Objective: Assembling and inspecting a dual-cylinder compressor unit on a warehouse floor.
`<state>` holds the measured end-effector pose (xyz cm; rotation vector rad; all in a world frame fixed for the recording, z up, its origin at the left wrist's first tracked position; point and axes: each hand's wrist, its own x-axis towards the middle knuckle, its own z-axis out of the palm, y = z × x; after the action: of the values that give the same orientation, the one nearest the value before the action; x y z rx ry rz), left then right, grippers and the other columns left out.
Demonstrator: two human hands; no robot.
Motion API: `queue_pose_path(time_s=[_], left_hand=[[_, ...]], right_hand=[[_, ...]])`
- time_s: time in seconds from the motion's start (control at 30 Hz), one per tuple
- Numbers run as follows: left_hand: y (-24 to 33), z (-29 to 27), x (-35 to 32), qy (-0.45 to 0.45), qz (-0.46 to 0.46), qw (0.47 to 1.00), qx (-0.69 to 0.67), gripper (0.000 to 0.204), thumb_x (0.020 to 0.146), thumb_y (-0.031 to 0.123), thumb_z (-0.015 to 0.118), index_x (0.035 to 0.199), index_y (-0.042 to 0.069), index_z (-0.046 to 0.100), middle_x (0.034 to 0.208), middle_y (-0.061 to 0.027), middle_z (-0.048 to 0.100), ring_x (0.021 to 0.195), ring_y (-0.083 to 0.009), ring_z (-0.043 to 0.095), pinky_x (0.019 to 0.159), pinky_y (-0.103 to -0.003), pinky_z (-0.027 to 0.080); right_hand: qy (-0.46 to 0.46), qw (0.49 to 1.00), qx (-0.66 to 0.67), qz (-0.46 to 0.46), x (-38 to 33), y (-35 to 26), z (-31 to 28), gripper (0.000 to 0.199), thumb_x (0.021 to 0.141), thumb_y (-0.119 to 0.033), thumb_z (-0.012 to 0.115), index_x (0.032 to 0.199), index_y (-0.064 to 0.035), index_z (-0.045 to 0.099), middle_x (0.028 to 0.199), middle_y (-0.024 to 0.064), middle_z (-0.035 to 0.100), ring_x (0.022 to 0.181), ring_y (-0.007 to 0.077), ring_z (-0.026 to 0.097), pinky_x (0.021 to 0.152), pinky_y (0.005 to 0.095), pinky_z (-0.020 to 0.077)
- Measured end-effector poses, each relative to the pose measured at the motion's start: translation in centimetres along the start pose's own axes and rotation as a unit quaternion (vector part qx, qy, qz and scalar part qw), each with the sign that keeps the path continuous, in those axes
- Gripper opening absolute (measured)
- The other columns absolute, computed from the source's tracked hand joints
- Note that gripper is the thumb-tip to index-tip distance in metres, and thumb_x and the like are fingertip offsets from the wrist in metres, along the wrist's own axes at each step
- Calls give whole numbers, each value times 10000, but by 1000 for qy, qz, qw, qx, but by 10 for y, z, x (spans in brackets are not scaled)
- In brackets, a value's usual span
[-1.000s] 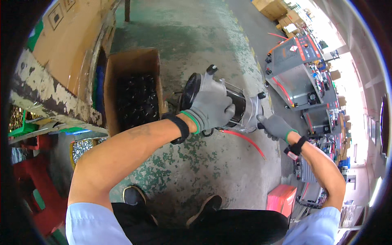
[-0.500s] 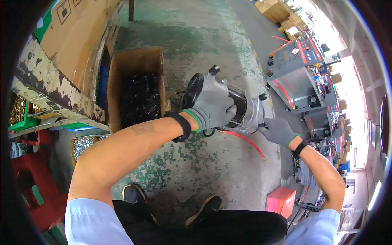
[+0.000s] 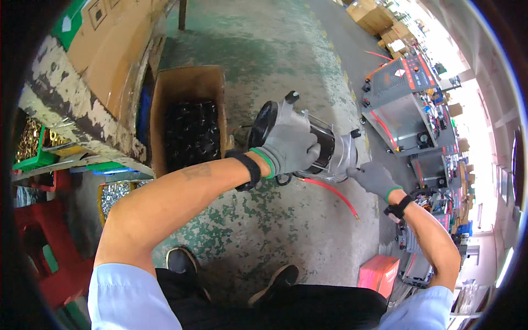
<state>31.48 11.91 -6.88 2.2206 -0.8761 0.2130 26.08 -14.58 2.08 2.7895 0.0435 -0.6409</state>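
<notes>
Overhead, the gloved left hand [image 3: 289,148] grips a ribbed cylindrical metal motor [image 3: 313,143]; the right hand [image 3: 374,179] pinches its end.

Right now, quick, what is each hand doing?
Left hand: closed around the grey motor assembly, holding it up.
Right hand: fingers at the motor's end; grip cannot be told.

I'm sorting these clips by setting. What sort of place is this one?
Most likely a factory or assembly workshop. The gloved left hand grips a metal motor-like unit over a worn green concrete floor, a cardboard box of dark parts stands alongside, and grey machine cabinets line the aisle.
</notes>
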Motion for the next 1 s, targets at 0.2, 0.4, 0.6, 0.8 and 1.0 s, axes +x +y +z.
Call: queue_pose_path(time_s=[0.2,0.4,0.6,0.8,1.0], left_hand=[[5,3,4,3,2,1000,-11,345,884,324,494,737,68,671,684,-156,615,681,-351,625,653,-444,498],[0,-17,2,107,97,978,153,346,856,361,539,966,48,639,774,-122,660,712,-318,653,684,-445,511],[9,-59,-6,-205,-94,957,182,384,845,422,588,914,51,660,801,-125,688,774,-304,687,656,-435,526],[16,-46,-8,-185,-77,952,231,352,864,388,585,861,46,669,742,-117,679,705,-310,682,614,-428,526],[14,-48,0,-236,-5,933,270,259,867,335,585,946,110,687,794,-104,678,744,-306,679,619,-423,534]], right_hand=[[5,996,-55,-63,12,23,15,477,891,-500,500,884,-53,667,909,183,685,855,388,647,765,461,491],[74,989,130,5,-7,8,4,549,909,-529,424,801,-56,681,823,186,679,794,398,646,736,457,500],[28,999,-32,-14,13,20,21,544,895,-535,452,835,-46,681,840,206,669,798,397,648,745,467,498],[89,992,22,-86,-5,8,1,473,917,-446,443,869,-42,684,856,232,657,805,410,637,723,483,492],[30,998,0,-63,12,31,24,424,942,-338,409,902,-23,691,908,250,655,819,433,632,740,494,493]])
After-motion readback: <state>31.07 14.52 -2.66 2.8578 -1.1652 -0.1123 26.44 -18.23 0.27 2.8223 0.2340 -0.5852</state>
